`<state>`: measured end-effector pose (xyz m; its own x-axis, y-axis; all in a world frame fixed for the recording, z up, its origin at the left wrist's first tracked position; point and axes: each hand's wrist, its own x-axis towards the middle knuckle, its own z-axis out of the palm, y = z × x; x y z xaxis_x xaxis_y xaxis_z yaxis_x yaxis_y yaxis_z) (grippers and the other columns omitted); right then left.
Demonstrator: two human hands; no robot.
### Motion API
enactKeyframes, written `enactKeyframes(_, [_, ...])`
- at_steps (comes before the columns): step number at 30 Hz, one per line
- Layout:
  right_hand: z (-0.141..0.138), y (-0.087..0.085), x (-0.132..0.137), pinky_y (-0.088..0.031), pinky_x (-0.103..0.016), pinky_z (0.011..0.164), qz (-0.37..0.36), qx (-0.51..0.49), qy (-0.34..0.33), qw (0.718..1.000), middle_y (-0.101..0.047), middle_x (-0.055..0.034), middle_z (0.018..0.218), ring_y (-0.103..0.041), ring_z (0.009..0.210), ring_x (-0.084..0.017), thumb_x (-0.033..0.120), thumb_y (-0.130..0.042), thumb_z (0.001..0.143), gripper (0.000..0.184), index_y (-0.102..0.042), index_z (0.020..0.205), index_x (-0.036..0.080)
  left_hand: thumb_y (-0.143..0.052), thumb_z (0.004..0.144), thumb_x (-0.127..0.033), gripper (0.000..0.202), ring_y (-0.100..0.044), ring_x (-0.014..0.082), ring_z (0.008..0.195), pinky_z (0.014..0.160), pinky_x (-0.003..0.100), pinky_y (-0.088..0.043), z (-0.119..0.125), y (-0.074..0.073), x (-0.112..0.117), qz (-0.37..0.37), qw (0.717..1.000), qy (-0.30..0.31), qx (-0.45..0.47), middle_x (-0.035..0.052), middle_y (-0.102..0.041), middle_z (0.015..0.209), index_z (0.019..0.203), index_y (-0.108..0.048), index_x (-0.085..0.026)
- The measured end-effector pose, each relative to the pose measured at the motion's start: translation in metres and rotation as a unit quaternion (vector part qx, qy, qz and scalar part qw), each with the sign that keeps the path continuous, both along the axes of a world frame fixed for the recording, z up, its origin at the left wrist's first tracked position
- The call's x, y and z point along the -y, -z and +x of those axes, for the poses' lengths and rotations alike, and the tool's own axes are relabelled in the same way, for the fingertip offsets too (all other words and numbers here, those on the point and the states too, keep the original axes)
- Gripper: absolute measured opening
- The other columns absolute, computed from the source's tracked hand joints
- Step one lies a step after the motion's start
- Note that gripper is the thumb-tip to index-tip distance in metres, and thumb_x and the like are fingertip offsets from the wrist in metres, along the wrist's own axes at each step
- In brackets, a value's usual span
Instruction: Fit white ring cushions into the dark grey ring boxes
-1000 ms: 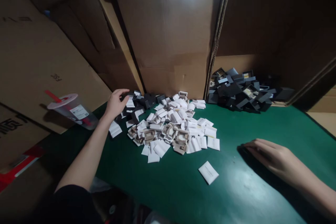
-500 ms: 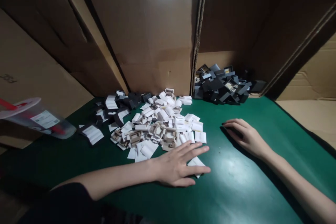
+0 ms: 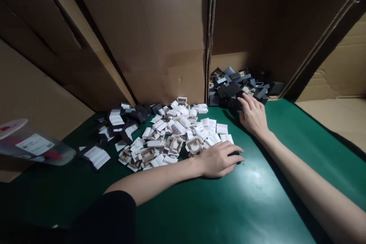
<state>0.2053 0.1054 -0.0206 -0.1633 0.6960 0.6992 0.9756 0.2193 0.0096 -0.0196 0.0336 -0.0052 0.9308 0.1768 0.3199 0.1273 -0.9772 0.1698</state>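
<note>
My left hand (image 3: 220, 159) lies low over the green table at the near right edge of a heap of small white folded card pieces (image 3: 178, 126). Its fingers are apart and I see nothing held in them. My right hand (image 3: 253, 116) reaches to the front of a pile of small black boxes (image 3: 228, 89), fingers spread and slightly bent, with nothing visible in its grasp. Whether its fingertips touch a box I cannot tell. Some boxes in that pile show pale or golden contents.
A looser group of black and white card pieces (image 3: 122, 120) lies left of the white heap. A clear plastic cup (image 3: 37, 145) with a lid tilts at the far left. Cardboard walls (image 3: 166, 38) stand behind the green table (image 3: 183, 213), and an upright cardboard edge (image 3: 211, 26) divides the back.
My right hand has moved forward to the black boxes. My left hand has moved right and forward, and white pieces at the heap's near right side have shifted. The view has moved slightly.
</note>
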Motion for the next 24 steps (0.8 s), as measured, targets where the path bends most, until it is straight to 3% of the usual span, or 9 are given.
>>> enactKeyframes(6, [0.000,0.003,-0.007,-0.037,-0.048,0.092,-0.013,0.015,0.028,0.999,-0.055,-0.0150,0.125,-0.042,0.119,-0.034,0.013,-0.047,0.081,0.047,-0.050,0.128,0.015,-0.045,0.089,-0.018,0.029,-0.054,0.0202,0.103,0.092,0.032,-0.045,-0.004,0.001,0.001,0.037,0.999,0.022,0.008,0.0124,-0.057,0.118,0.113,-0.061,-0.011])
enactKeyframes(10, [0.003,0.002,0.002,-0.041,-0.046,0.079,-0.009,-0.007,0.081,0.997,-0.055,-0.0159,0.115,-0.046,0.106,-0.036,0.023,-0.053,0.081,0.037,-0.057,0.117,0.016,-0.046,0.088,-0.018,0.028,-0.054,0.0188,0.094,0.084,0.031,-0.046,-0.006,0.000,0.000,0.051,0.998,0.045,0.004,0.0100,-0.059,0.112,0.110,-0.061,-0.012])
enactKeyframes(14, [0.013,0.002,0.004,-0.041,-0.045,0.079,0.017,-0.061,0.082,0.995,-0.055,-0.0139,0.109,-0.048,0.103,-0.033,0.029,-0.055,0.083,0.025,-0.062,0.104,0.018,-0.047,0.088,-0.019,0.024,-0.055,0.0179,0.090,0.079,0.030,-0.046,-0.007,0.000,-0.002,0.051,0.997,0.063,-0.005,0.0082,-0.060,0.108,0.107,-0.061,-0.014])
enactKeyframes(17, [0.022,-0.003,0.004,-0.042,-0.043,0.086,0.069,-0.161,0.054,0.983,-0.057,-0.0116,0.105,-0.050,0.103,-0.029,0.031,-0.054,0.085,0.019,-0.062,0.097,0.018,-0.047,0.088,-0.018,0.023,-0.055,0.0177,0.090,0.078,0.030,-0.045,-0.008,0.000,-0.003,0.050,0.997,0.064,-0.008,0.0083,-0.059,0.107,0.106,-0.061,-0.014])
enactKeyframes(19, [0.029,-0.010,0.003,-0.044,-0.040,0.087,0.127,-0.305,0.047,0.943,-0.057,-0.0114,0.105,-0.053,0.102,-0.027,0.034,-0.060,0.083,0.022,-0.062,0.095,0.016,-0.046,0.088,-0.018,0.023,-0.054,0.0177,0.090,0.077,0.029,-0.045,-0.008,0.000,-0.003,0.049,0.997,0.062,-0.002,0.0084,-0.059,0.106,0.106,-0.061,-0.014])
enactKeyframes(21, [0.038,-0.018,0.003,-0.047,-0.034,0.083,0.181,-0.448,0.055,0.874,-0.056,-0.0126,0.108,-0.055,0.100,-0.024,0.038,-0.061,0.081,0.034,-0.058,0.103,0.012,-0.046,0.087,-0.018,0.023,-0.054,0.0176,0.088,0.076,0.029,-0.045,-0.007,0.000,-0.003,0.053,0.997,0.053,0.006,0.0087,-0.059,0.104,0.104,-0.061,-0.013])
enactKeyframes(24, [0.049,-0.024,0.013,-0.048,-0.026,0.068,0.200,-0.569,0.065,0.795,-0.056,-0.0100,0.098,-0.060,0.084,-0.016,0.044,-0.045,0.088,0.045,-0.047,0.115,0.008,-0.046,0.087,-0.017,0.020,-0.054,0.0173,0.084,0.071,0.028,-0.045,-0.007,0.000,-0.001,0.065,0.998,0.018,0.010,0.0087,-0.058,0.097,0.098,-0.062,-0.013])
